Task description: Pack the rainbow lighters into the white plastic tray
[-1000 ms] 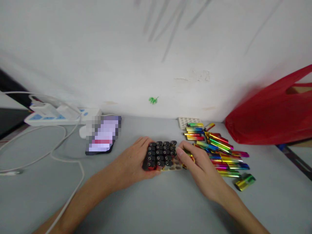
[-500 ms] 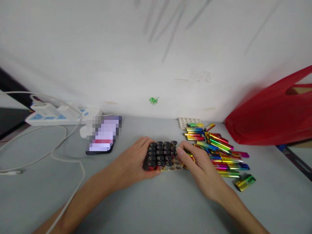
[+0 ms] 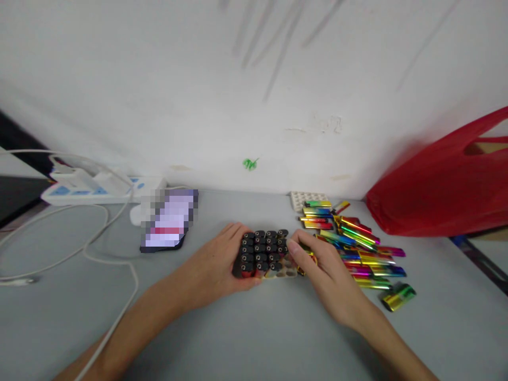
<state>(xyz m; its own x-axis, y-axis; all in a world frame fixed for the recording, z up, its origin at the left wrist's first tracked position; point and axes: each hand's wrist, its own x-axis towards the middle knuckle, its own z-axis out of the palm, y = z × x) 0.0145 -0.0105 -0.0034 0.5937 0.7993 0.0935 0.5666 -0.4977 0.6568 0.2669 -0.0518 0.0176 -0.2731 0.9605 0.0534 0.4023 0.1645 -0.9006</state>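
Observation:
A pale tray with holes (image 3: 291, 271) stands in front of me on the table, filled in rows with lighters (image 3: 260, 247) whose black bases point up. Several holes at its near right corner hold nothing. My left hand (image 3: 226, 259) is closed around the tray's left side, thumb along the near edge. At the right side, my right hand (image 3: 317, 264) is closed, its thumb and index finger meeting beside the last column. A shiny gold lighter (image 3: 302, 271) shows partly under those fingers; the rest of it is hidden. Loose metallic lighters (image 3: 367, 259) lie in a pile right of this hand.
Another pale tray (image 3: 297, 200) sits at the wall behind the pile. A red bag (image 3: 436, 185) stands at the right. On the left are a phone (image 3: 169, 219), a power strip (image 3: 148, 186) and a white cable (image 3: 133, 275), which crosses over my left forearm.

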